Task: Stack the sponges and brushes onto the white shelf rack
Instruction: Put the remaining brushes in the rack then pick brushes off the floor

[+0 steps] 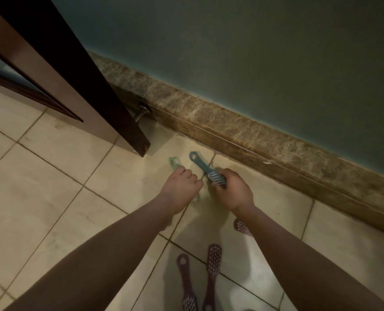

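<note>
My right hand (232, 191) grips the bristle head of a blue-grey brush (201, 164), whose handle with a hole points up and left. My left hand (181, 187) is closed around a pale green brush (174, 163); its handle end sticks out above the fist and its head shows below the hand. Both hands hover just above the tiled floor. Two maroon brushes (211, 272) lie side by side on the tiles near the bottom edge. The head of a third maroon brush (241, 226) peeks out under my right forearm. No sponges or white shelf rack are in view.
A dark wooden door (78, 86) stands open at the left, its lower corner close to the brushes. A metal door stop (142, 112) sits at the marbled brown skirting (253, 131) along the green wall. Beige floor tiles (51, 187) spread out to the left.
</note>
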The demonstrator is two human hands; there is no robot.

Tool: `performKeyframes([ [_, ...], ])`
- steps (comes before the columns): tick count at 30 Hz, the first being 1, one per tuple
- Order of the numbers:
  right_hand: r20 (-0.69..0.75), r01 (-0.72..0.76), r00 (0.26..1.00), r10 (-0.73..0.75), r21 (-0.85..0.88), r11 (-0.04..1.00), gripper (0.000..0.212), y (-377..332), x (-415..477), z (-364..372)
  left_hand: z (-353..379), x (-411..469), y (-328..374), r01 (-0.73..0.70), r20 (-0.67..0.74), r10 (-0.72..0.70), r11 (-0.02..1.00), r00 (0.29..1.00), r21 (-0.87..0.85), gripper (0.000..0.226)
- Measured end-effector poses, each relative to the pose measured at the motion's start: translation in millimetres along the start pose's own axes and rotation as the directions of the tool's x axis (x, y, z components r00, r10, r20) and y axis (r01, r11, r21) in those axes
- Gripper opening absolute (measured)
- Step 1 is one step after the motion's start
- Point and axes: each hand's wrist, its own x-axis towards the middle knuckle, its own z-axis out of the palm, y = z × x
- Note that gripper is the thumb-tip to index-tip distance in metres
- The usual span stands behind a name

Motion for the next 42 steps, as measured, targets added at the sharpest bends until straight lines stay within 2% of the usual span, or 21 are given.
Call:
performKeyframes([
  [4,-0.08,0.016,0.997,-0.008,0.091,0.996,0.034,-8.7,-11.2,-12.8,-22.6,-3.3,-11.4,-0.004,-0.141,-0.018,0.988,0.99,-0.156,0.036],
  [8,-0.103,-0.002,0.995,0.015,0.133,0.991,0.025,-25.5,-29.2,-41.1,-53.3,-16.7,-18.8,0.023,-0.288,-0.135,0.932,0.948,-0.362,0.025],
  [14,-0.074,-0.1,0.99,0.12,0.231,0.968,0.022,-77.7,-94.1,-115.0,-141.0,-70.8,-9.6,0.094,-0.266,-0.29,0.818,0.919,-0.567,0.026],
  [20,-0.061,-0.172,0.977,0.204,0.336,0.926,0.022,-160.2,-187.0,-222.4,-279.7,-152.4,-1.4,0.082,-0.209,-0.257,0.792,0.943,-0.606,0.025],
  [26,-0.063,-0.259,0.947,0.316,0.43,0.865,0.023,-246.4,-287.6,-351.4,-434.5,-230.9,2.4,0.066,-0.215,-0.202,0.856,0.955,-0.513,0.029],
  [29,-0.084,-0.292,0.919,0.385,0.51,0.809,0.019,-285.2,-333.9,-416.4,-508.7,-263.8,6.6,0.068,-0.2,-0.206,0.839,0.958,-0.54,0.032],
  [33,-0.138,-0.299,0.866,0.48,0.627,0.719,0.008,-324.5,-391.6,-492.1,-596.5,-297.9,17.1,0.09,-0.125,-0.258,0.684,0.958,-0.724,0.03],
  [36,-0.202,-0.267,0.817,0.54,0.698,0.664,0.015,-344.0,-432.2,-528.7,-647.4,-318.2,27.7,0.033,-0.143,-0.239,0.607,0.96,-0.794,0.019],
  [39,-0.257,-0.202,0.75,0.609,0.788,0.581,0.022,-357.2,-472.5,-547.2,-682.1,-338.3,37.7,-0.025,-0.171,-0.194,0.588,0.966,-0.809,0.022],
  [42,-0.232,-0.118,0.714,0.66,0.89,0.44,0.024,-369.7,-508.9,-556.1,-707.1,-357.3,47.9,-0.071,-0.166,-0.12,0.563,0.979,-0.823,0.021],
])
